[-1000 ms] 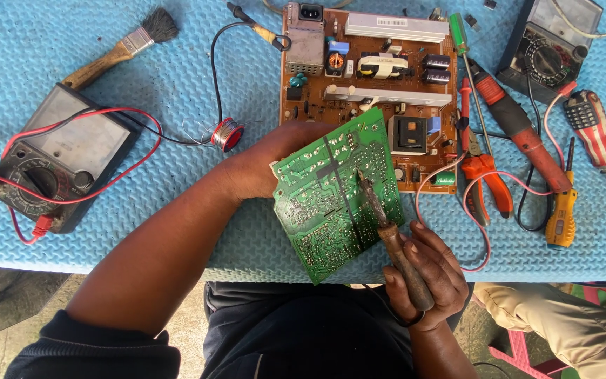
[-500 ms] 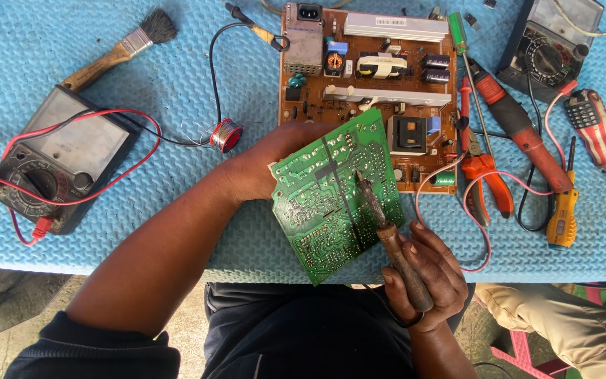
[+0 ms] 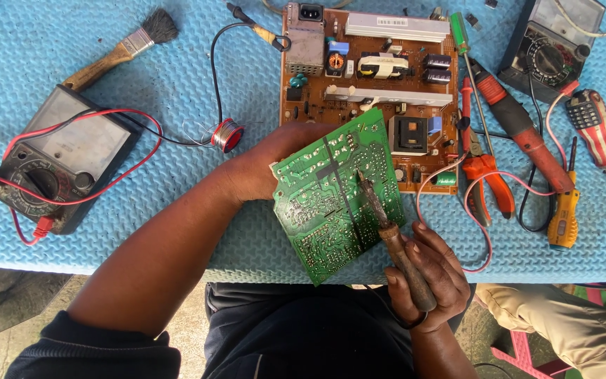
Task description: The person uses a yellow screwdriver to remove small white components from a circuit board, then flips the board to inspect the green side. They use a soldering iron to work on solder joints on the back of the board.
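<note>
Right hand (image 3: 426,270) grips the soldering iron (image 3: 387,228), tip on the green circuit board (image 3: 334,193), which the left hand (image 3: 275,165) clasps tilted over the worktop's near edge; steady contact seems wise.

Paintbrush (image 3: 122,48) — solder spool (image 3: 227,135) — pliers (image 3: 487,179)

Grey meter screen (image 3: 78,144) left; another (image 3: 575,12) top-right.
</note>
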